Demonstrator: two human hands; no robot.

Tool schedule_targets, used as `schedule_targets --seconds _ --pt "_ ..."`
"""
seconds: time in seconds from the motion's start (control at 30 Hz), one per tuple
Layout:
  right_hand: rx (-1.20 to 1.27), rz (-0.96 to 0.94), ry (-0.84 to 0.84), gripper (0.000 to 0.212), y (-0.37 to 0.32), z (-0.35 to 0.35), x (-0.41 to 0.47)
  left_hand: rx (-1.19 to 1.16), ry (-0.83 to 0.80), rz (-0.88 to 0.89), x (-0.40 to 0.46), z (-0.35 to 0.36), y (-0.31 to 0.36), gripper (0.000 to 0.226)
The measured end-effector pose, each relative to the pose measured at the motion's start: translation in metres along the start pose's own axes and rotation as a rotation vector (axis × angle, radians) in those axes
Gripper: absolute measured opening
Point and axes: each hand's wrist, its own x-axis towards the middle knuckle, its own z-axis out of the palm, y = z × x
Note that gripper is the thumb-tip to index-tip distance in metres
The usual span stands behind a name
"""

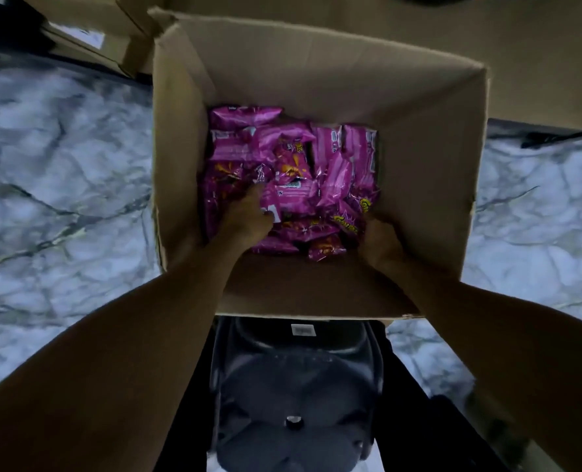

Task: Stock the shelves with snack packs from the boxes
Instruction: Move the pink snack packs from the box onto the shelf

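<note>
An open cardboard box (pixel 429 137) sits in front of me, its bottom covered with several shiny purple-pink snack packs (pixel 333 165). Both my arms reach down into it. My left hand (pixel 248 216) lies on the packs at the left side, fingers curled around one pack (pixel 282 199). My right hand (pixel 379 241) is low at the near right corner, fingers buried among the packs beside one with yellow lettering (pixel 347 226); what it holds is hidden.
The box rests on a dark plastic stool (pixel 296 396) over a white marbled floor (pixel 61 199). More cardboard boxes stand at the back left (pixel 88 35) and behind (pixel 538 63). No shelves are in view.
</note>
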Motion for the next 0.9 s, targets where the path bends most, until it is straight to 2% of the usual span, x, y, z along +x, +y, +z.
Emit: schedule_targets --seconds 0.1,0.17,0.27,0.4,0.53,0.63,0.77,0.9 --pt "-0.073 -0.016 -0.006 0.048 0.009 0.031 0.04 0.155 0.072 -0.029 0.035 0.02 -0.004 0.065" --pt "-0.116 -0.028 0.063 0.056 0.018 0.054 0.061 0.221 0.109 -0.077 0.053 0.035 -0.012 0.073" --pt "-0.294 -0.075 0.161 0.05 0.033 0.081 0.081 0.279 0.153 -0.103 0.071 0.055 -0.027 0.079" --pt "-0.35 -0.143 0.18 0.047 0.042 0.101 0.094 0.326 0.213 -0.075 0.077 0.072 -0.052 0.067" --pt "-0.268 -0.163 0.102 0.054 0.05 0.103 0.087 -0.001 0.29 -0.11 0.066 0.079 -0.08 0.055" --pt "-0.116 -0.173 0.05 0.06 0.05 0.095 0.061 -0.243 0.393 -0.163 0.039 0.079 -0.099 0.051" --pt "0.089 -0.159 0.038 0.066 0.04 0.078 0.023 -0.387 0.467 -0.135 0.005 0.058 -0.099 0.073" --pt "0.247 -0.033 0.082 0.058 0.022 0.051 -0.011 -0.458 0.41 -0.116 -0.028 0.031 -0.066 0.083"
